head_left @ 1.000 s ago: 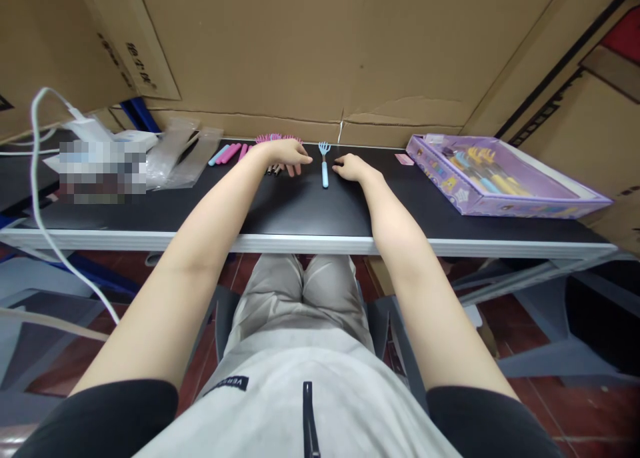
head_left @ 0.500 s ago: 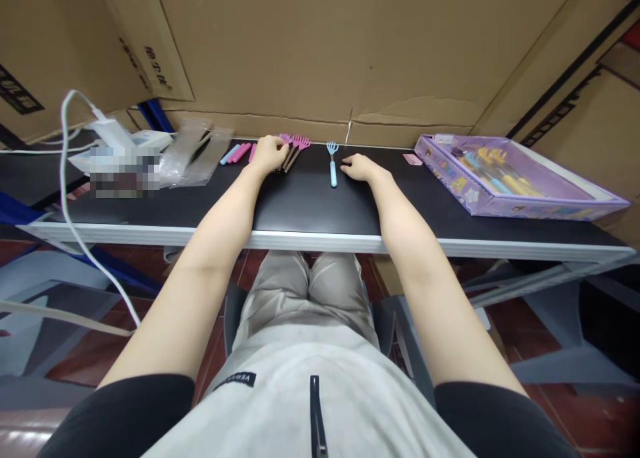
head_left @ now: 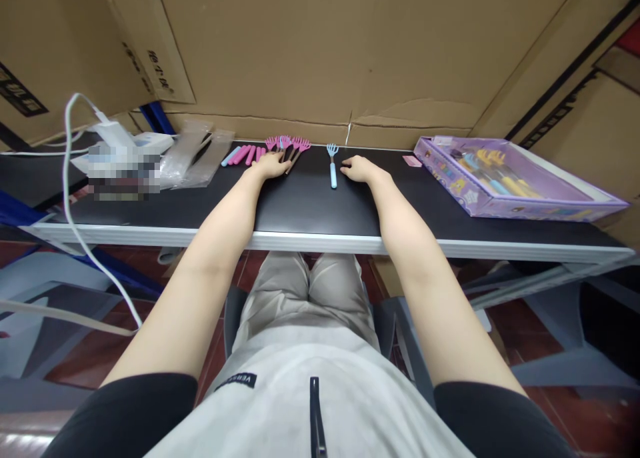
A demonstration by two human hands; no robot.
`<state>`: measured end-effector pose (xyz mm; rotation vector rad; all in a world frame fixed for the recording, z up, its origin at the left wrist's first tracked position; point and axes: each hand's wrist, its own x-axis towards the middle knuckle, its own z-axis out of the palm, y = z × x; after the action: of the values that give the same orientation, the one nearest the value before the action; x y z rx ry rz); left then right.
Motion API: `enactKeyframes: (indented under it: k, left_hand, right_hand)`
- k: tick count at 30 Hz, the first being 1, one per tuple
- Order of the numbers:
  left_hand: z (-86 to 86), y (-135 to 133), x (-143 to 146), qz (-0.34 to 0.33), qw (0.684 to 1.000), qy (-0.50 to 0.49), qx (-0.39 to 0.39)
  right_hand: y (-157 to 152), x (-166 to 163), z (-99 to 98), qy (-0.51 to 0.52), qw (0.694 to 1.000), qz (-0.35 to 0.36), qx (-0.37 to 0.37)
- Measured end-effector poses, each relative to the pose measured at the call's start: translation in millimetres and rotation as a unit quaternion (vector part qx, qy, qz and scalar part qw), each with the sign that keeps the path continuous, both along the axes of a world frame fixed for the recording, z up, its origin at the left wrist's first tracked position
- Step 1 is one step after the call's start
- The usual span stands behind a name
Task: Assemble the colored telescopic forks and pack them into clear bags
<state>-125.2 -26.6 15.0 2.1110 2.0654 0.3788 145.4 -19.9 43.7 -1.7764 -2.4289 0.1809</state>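
There lies the pale-blue, claw-headed stick (head_left: 333, 175); to its left, the left hand (head_left: 270, 167) is at the brown-shafted pink claws (head_left: 296, 143), grip hard to tell; just right, the right hand (head_left: 359, 169) rests loosely half-open.

Both bare arms (head_left: 217, 261) are extended forward; the bare left hand (head_left: 271, 166) is held palm down, the bare right hand (head_left: 359, 169) turned inward with fingers (head_left: 347, 170) loosely curled.

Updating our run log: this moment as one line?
left hand: by pink claw heads | right hand: beside blue claw tool | purple box: yellow claw heads inside
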Motion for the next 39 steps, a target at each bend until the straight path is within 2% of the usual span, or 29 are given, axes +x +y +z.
enactKeyframes:
  k: [6,26,34,39]
  left_hand:
    - [-2.3,2,-1,0.022,1.000,-0.012,0.011]
    - [9.4,-12,7,0.012,1.000,0.022,-0.010]
    - [8.0,-10,5,0.008,1.000,0.017,-0.008]
    - [5.6,-6,3,0.004,1.000,0.018,-0.007]
  right_hand:
    - [-1,0,0.2,-0.005,1.000,-0.002,0.003]
    - [3,-1,-1.8,-0.005,1.000,0.004,0.005]
    - [3,-10,-8.2,0.049,0.995,0.067,0.052]
    - [-2,-19,-7.0,0.035,0.995,0.089,0.036]
